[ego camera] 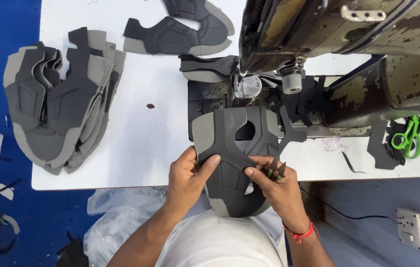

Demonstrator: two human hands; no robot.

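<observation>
Head view: left hand [186, 179] and right hand [277, 186] grip grey-black shoe upper [229, 148].

A flat white bench [135, 148] carries a worn, rust-flecked industrial sewing machine [348, 54] along its right half. A fanned stack of grey-and-black foam shoe-upper panels [56, 109] lies at the bench's left edge, with 2 more such panels [180, 29] near the far edge. Green-handled thread snips [407, 136] rest on black offcut scraps [385, 148] at far right.

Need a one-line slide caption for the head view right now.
Both hands, left and right, hold a grey-and-black shoe upper piece before a worn sewing machine; stacked pieces lie left.
</observation>
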